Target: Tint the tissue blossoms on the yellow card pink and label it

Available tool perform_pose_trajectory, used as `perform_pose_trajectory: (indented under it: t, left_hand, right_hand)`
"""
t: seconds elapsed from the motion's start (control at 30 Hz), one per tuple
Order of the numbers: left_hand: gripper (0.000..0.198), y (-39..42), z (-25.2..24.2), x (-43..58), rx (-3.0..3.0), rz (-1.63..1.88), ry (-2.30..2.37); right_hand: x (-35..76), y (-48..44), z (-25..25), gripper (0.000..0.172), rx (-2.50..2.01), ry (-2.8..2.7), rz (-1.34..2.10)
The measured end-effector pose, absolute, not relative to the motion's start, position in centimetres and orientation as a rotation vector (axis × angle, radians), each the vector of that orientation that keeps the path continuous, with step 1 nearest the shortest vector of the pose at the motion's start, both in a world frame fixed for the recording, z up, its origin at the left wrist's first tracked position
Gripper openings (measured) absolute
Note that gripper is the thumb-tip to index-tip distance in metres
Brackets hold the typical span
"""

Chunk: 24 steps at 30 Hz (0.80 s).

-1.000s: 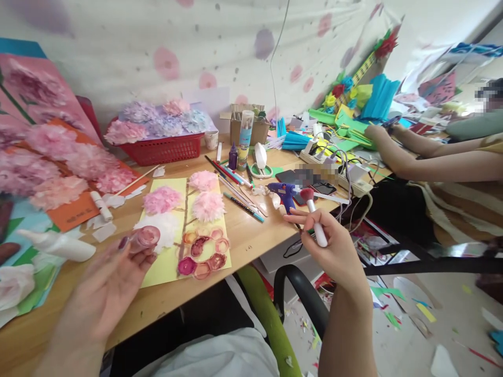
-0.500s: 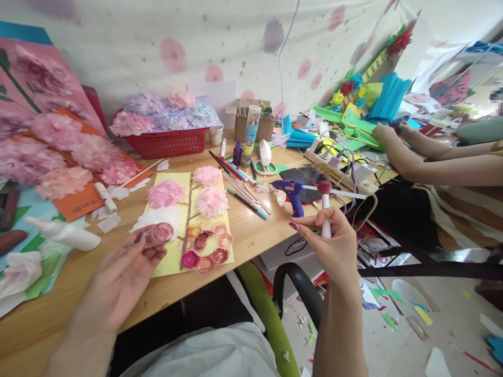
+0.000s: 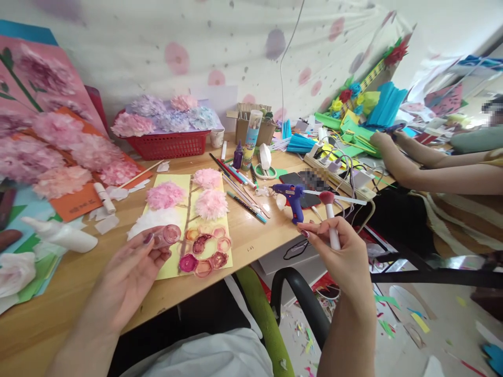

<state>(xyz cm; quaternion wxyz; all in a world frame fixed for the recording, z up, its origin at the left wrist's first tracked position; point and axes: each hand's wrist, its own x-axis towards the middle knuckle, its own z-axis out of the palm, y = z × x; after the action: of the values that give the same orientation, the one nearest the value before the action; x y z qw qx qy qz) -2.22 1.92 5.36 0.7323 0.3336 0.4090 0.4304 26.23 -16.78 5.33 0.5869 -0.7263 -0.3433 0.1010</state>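
Observation:
Between the thumb and fingers of my left hand [image 3: 128,267] is a small round pot of pinkish powder [image 3: 168,235], tilted to face me. My right hand [image 3: 341,251] grips the white handle of a makeup brush [image 3: 330,209], its pink bristles pointing up and away. Beneath my left hand lies a yellow card [image 3: 171,269] bearing fluffy pink paper flowers [image 3: 211,204] and a plain white one [image 3: 155,224]. On the card's near right corner rests a ring-shaped palette [image 3: 203,268] of small round pots in pinks, reds and orange.
A purple glue gun [image 3: 293,201] lies just beyond my right hand. Pens [image 3: 247,207], a red basket [image 3: 168,145] of paper flowers and a white glue bottle [image 3: 63,235] are on the table. At right, a co-worker's arms [image 3: 424,165] reach over green paper beside a power strip [image 3: 341,175].
My right hand has shifted slightly right and nearer, and the brush now leans more to the left. My left hand, still with the pot, has moved a little right.

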Motion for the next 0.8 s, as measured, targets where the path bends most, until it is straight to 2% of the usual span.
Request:
perform_pose_trajectory:
  t: [0.23, 0.5, 0.8]
  left_hand:
    - [0.043, 2.0, 5.7, -2.3, 0.760, 0.928, 0.886]
    - [0.042, 2.1, 5.0, -2.6, 0.764, 0.891, 0.872]
    - [0.045, 1.7, 5.4, -1.8, 0.722, 0.930, 0.883]
  right_hand:
    - [25.4, -16.2, 5.4, 0.035, -1.725, -0.731, 0.192]
    - [23.9, -15.1, 5.3, 0.033, -1.450, -0.804, 0.326]
    - [23.5, -14.9, 5.0, 0.025, -1.479, -0.886, 0.341]
